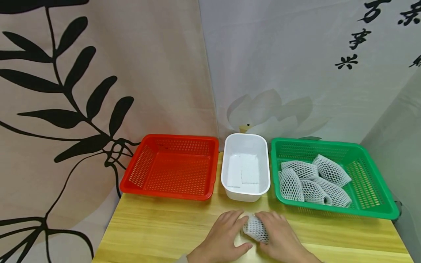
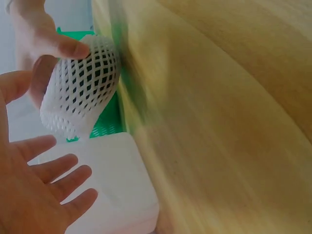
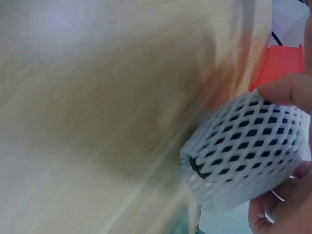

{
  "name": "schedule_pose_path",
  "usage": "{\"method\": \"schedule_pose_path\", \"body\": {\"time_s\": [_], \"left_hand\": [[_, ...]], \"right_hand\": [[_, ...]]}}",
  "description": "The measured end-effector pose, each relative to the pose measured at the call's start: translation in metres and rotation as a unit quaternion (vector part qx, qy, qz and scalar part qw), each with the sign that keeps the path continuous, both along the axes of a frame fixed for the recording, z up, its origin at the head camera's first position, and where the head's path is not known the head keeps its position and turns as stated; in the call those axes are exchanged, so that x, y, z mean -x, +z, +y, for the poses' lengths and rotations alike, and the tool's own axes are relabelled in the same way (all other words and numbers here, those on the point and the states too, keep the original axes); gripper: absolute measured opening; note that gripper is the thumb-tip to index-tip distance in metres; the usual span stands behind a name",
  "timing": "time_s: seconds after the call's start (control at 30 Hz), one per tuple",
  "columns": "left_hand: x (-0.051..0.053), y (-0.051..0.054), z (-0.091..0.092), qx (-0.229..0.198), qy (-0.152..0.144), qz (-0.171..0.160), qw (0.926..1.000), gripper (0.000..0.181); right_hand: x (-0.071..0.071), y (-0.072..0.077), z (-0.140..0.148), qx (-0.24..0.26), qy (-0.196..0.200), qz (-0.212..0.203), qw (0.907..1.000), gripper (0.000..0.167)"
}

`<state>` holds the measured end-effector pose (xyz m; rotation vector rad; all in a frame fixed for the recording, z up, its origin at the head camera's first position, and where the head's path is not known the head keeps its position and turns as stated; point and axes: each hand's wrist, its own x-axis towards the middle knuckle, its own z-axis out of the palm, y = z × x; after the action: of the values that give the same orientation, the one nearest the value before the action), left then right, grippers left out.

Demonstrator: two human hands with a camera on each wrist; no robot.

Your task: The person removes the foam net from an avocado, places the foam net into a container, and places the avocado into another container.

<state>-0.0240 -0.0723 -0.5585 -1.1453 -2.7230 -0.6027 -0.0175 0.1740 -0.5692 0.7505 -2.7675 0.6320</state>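
Observation:
A white foam net sleeve [image 1: 255, 228] bulges around a dark item, which shows only through the mesh and at one end [image 3: 199, 168]. My right hand [image 1: 280, 233] grips it just above the table's near part, with the thumb on one side and fingers on the other. On the left, my left hand [image 1: 226, 234] is beside the sleeve's far end with fingers spread. In the left wrist view the left hand [image 2: 34, 190] has loosely straight fingers, apart from the sleeve [image 2: 87, 80].
Behind the hands stands a white plastic tub [image 1: 245, 194]. A red basket [image 1: 184, 164] is to its left. To its right, a green basket [image 1: 371, 175] holds several netted pieces [image 1: 330, 170]. They all stand on a wooden table [image 1: 148, 226] against printed curtains.

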Motion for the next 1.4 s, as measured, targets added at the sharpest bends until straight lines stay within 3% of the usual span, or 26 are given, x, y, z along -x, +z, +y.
{"method": "schedule_pose_path", "body": {"time_s": [0.4, 0.6, 0.73, 1.0, 1.23, 1.4], "left_hand": [[0.002, -0.006, 0.001, 0.012, -0.006, -0.034, 0.9993, 0.061], [0.002, -0.005, 0.000, 0.015, -0.001, -0.065, 0.9978, 0.058], [0.003, -0.005, 0.000, -0.003, 0.009, -0.101, 0.9949, 0.054], [0.006, -0.007, -0.001, -0.058, 0.029, -0.169, 0.9834, 0.048], [0.010, -0.009, -0.002, -0.098, 0.073, -0.249, 0.9609, 0.045], [0.013, -0.010, -0.001, -0.108, 0.096, -0.255, 0.9561, 0.035]], "right_hand": [[0.000, -0.002, 0.002, -0.011, 0.033, -0.007, 0.9994, 0.083], [-0.004, -0.003, 0.014, 0.013, 0.015, -0.042, 0.9989, 0.087], [-0.006, -0.005, 0.020, 0.038, 0.013, -0.077, 0.9962, 0.081], [-0.006, -0.012, 0.026, 0.085, 0.013, -0.085, 0.9927, 0.059], [-0.005, -0.015, 0.031, 0.128, 0.021, -0.091, 0.9873, 0.054], [-0.005, -0.016, 0.035, 0.145, 0.025, -0.105, 0.9836, 0.051]]}}
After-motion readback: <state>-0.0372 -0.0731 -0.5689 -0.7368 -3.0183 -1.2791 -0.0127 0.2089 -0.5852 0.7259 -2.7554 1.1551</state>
